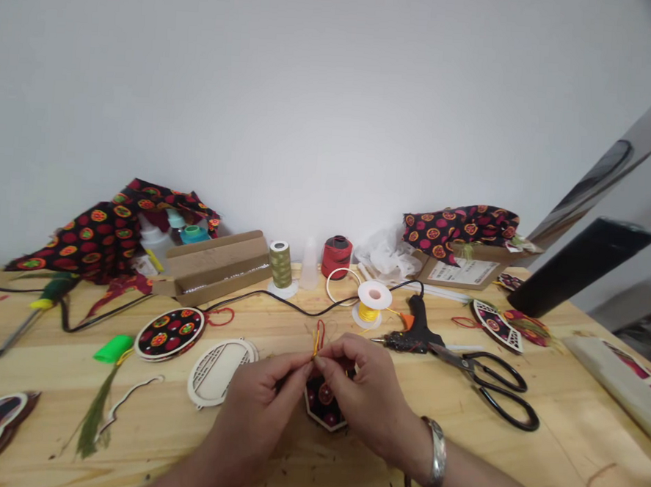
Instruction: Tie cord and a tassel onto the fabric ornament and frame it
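Observation:
My left hand and my right hand meet at the middle of the table, fingertips pinched together. Between them they grip a thin cord, yellow and red, whose loop sticks up above the fingers. Under my hands lies a dark patterned ornament with a pale angular rim, partly covered by my right hand. The knot or joint in the cord is hidden by my fingertips. A silver bracelet circles my right wrist. Left of my left hand rests a pale wooden oval frame.
Scissors and a black glue gun lie to the right, near a yellow cord spool. At left are a round patterned ornament, a green tassel and a screwdriver. A black cable crosses behind.

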A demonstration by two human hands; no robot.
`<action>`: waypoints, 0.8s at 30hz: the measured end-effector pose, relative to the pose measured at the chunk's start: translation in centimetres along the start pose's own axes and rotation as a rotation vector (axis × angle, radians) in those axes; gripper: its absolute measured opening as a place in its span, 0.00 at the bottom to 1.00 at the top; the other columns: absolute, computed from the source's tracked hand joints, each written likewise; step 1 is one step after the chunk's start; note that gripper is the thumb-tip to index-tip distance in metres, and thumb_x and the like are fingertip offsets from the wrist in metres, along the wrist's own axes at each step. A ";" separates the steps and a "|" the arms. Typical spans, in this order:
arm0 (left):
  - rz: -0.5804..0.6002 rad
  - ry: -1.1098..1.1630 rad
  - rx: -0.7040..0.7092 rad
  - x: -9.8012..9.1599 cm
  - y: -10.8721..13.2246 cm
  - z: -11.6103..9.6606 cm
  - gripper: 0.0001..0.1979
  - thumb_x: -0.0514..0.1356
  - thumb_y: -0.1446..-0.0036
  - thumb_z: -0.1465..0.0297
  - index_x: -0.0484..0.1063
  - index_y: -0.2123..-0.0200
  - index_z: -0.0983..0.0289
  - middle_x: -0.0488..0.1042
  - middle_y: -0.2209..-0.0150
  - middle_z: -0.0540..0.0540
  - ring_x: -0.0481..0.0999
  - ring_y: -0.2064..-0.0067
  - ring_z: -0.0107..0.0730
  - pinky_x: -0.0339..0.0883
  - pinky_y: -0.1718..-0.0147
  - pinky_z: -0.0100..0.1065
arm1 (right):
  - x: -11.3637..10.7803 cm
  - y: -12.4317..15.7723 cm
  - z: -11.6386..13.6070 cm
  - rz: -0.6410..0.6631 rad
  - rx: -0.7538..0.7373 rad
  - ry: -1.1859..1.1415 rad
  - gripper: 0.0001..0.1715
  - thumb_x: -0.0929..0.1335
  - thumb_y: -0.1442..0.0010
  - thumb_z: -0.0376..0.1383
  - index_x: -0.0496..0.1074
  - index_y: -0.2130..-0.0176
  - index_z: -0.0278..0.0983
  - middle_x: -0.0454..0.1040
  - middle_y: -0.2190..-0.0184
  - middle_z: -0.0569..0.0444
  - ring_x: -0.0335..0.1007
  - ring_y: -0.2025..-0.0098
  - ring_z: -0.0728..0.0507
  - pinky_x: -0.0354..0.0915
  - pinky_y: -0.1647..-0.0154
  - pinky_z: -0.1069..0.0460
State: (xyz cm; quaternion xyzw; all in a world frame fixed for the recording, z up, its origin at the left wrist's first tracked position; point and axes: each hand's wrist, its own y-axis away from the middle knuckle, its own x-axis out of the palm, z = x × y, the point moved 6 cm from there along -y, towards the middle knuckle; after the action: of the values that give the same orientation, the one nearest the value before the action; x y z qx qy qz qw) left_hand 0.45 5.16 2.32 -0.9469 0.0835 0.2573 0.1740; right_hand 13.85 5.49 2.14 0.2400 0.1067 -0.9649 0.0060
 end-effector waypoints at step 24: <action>-0.114 -0.446 0.420 0.2 0.8 -1.5 0.11 0.51 0.40 0.73 0.74 0.63 0.65 0.79 0.76 0.52 0.76 0.77 0.32 0.65 0.78 0.29 | 0.0 0.6 0.6 -0.079 -0.240 0.152 0.06 0.67 0.44 0.29 0.75 0.70 0.37 0.73 0.74 0.53 0.68 0.68 0.46 0.62 0.66 0.53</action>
State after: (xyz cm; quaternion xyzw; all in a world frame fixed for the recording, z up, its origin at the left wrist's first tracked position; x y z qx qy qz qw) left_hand 1.12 3.88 3.19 -0.8136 0.0414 0.4257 0.3939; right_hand 13.64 4.82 2.57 0.3056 0.2309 -0.9237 -0.0114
